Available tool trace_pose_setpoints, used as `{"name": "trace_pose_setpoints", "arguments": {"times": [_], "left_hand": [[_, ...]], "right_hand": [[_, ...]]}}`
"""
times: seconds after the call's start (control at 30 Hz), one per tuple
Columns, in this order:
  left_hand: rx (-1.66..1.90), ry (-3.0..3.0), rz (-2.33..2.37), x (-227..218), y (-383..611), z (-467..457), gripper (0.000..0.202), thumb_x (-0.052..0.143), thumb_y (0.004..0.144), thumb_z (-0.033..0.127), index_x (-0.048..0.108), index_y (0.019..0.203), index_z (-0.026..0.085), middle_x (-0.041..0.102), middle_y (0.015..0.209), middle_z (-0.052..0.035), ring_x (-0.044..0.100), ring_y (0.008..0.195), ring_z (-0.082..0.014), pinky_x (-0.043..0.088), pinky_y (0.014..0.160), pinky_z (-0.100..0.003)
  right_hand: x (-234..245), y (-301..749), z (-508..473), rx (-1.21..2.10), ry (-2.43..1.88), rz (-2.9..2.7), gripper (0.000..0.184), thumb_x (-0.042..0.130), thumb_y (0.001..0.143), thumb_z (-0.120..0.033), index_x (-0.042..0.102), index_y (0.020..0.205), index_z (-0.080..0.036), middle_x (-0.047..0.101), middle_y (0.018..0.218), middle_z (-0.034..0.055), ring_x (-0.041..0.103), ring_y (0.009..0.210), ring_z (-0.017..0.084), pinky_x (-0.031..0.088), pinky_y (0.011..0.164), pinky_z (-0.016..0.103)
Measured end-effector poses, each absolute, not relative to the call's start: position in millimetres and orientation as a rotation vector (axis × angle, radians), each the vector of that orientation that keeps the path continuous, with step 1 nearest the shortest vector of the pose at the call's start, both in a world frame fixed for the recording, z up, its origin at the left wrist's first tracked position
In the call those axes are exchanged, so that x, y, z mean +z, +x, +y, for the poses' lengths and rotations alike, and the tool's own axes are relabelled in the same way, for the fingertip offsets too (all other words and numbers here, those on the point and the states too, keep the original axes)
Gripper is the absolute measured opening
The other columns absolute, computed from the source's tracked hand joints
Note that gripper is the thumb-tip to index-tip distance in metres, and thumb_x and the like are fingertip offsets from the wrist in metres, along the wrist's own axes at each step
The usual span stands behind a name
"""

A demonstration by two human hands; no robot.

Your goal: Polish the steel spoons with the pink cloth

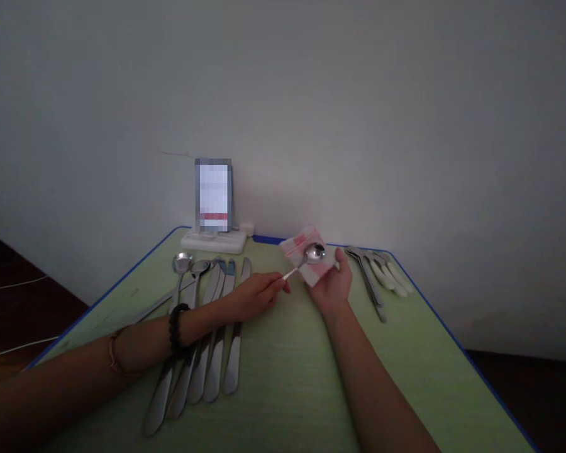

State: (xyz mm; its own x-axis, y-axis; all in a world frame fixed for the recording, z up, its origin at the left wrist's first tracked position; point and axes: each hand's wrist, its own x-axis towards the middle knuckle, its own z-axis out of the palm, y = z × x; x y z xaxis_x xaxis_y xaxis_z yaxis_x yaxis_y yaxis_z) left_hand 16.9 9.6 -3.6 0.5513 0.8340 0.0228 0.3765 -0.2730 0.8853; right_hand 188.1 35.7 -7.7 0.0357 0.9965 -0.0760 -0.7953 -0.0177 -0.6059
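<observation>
Near the middle of the table, my left hand [257, 297] pinches the handle of a shiny metal spoon [314, 253], whose bowl points away to the right. My right hand [332, 286] holds a white and pink cloth [296, 245], palm up, behind the spoon's bowl. Whether the bowl touches the cloth or hovers just over it I cannot tell. Under and beside my left forearm lie several metal table knives [233, 358] and a ladle-like spoon [183, 261], partly hidden by the arm.
Several forks and spoons, some with white handles [382, 274], lie at the table's right edge. A lit phone [214, 196] stands on a white stand [214, 241] at the back left. The green table [292, 390] has a blue rim and meets a grey wall [358, 113].
</observation>
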Motion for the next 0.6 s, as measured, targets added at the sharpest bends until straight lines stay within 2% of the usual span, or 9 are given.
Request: {"name": "trace_pose_setpoints", "arguments": {"times": [0.17,0.3,0.6], "left_hand": [[0.626,1.847,0.973,-10,17,11,0.032,0.03,0.09,0.039,0.05,0.085,0.015,0.04,0.043,0.0081,0.035,0.036,-0.0077,0.029,0.039,-0.019],[0.672,1.823,0.964,-15,19,11,0.034,0.027,0.091,0.043,0.046,0.082,0.017,0.04,0.041,0.0085,0.036,0.034,-0.0081,0.031,0.04,-0.019],[0.698,1.672,0.962,-16,19,14,0.033,0.03,0.088,0.048,0.043,0.081,0.019,0.033,0.041,0.0102,0.029,0.029,-0.0071,0.021,0.032,-0.018]], "right_hand": [[-9,187,35,1.508,-0.519,-0.416,0.046,0.041,0.077,-0.059,0.063,0.085,-0.019,0.07,0.081,0.0051,0.063,0.083,0.021,0.049,0.075,0.035],[-8,175,31,1.765,-0.559,-0.588,0.044,0.046,0.074,-0.059,0.061,0.082,-0.018,0.069,0.076,0.0062,0.063,0.081,0.023,0.049,0.072,0.037],[1,175,26,1.695,-0.514,-0.549,0.038,0.049,0.075,-0.051,0.061,0.086,-0.017,0.069,0.072,0.0044,0.064,0.073,0.021,0.05,0.068,0.034]]}}
